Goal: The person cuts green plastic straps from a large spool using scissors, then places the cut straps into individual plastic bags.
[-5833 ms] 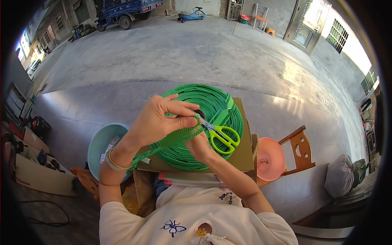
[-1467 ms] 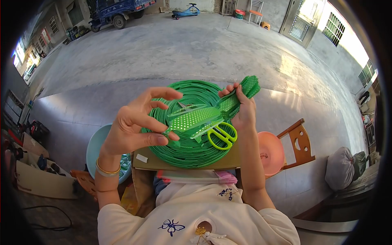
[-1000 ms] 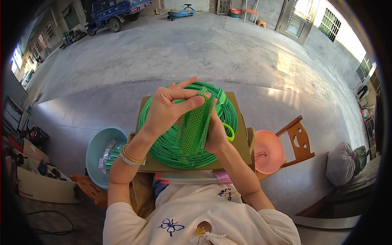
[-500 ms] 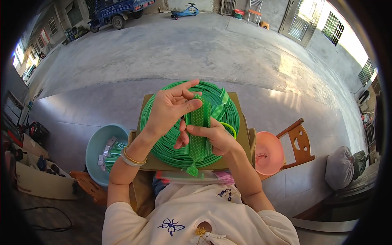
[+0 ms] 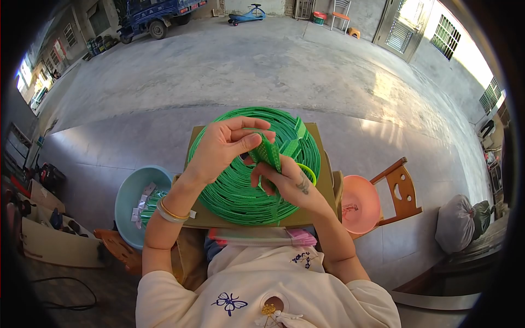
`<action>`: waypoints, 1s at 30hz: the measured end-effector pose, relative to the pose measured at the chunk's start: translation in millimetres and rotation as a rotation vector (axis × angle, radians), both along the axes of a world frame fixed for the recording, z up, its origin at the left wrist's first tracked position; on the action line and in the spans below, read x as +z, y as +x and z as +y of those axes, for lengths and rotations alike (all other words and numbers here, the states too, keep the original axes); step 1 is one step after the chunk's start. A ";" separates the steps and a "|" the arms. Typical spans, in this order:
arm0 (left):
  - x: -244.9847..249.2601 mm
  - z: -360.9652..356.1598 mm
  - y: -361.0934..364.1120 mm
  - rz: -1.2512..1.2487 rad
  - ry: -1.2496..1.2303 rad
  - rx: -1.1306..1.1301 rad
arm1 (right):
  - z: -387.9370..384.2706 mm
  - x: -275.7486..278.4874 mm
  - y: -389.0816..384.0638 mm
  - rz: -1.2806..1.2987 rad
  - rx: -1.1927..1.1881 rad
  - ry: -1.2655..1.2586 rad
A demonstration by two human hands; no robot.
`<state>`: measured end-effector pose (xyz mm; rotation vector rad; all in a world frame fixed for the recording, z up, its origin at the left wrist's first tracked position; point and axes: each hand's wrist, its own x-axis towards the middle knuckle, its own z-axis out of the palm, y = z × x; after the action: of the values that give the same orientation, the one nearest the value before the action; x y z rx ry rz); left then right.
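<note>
A green ribbon with pale dots (image 5: 266,151) is held above the coil, folded and bunched between my hands. My left hand (image 5: 219,146) pinches its upper end between thumb and fingers. Lower down, my right hand (image 5: 292,183) has its fingers curled round the ribbon, hiding part of it. Beneath both hands lies a large coil of green strip (image 5: 235,202) on a brown cardboard box (image 5: 324,158). Flat dotted green pieces (image 5: 291,146) rest on the coil's far right side. Beside my right hand, a yellow-green loop (image 5: 313,174) shows only in part.
To the left, a blue basin (image 5: 127,188) holds green strips and white-tagged pieces. On the right stand a pink basin (image 5: 361,199) and a wooden chair back (image 5: 402,191). Clear plastic packs (image 5: 257,238) lie in front of my body. Grey sacks (image 5: 455,224) sit far right.
The ribbon, earlier stretched long and flat with its end hanging down, is now bunched up. My right hand has turned over and its fingers have closed round it. My left hand has dropped slightly.
</note>
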<state>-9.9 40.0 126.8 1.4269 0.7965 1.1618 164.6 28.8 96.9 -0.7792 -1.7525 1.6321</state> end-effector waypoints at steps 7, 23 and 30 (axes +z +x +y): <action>-9.7 20.7 -22.0 0.119 -0.416 -0.083 | 3.7 -22.0 -8.7 -0.676 -0.586 1.111; 45.7 3.1 -12.7 0.924 0.263 -0.146 | 19.2 1.6 16.8 -0.026 0.226 -0.310; 32.6 4.5 -8.4 0.765 0.508 0.165 | 15.3 -11.9 9.4 0.133 0.198 -0.360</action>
<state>-18.3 44.5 159.4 2.3307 1.2091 0.9643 174.0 44.1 85.0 -0.6511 -1.5005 2.1190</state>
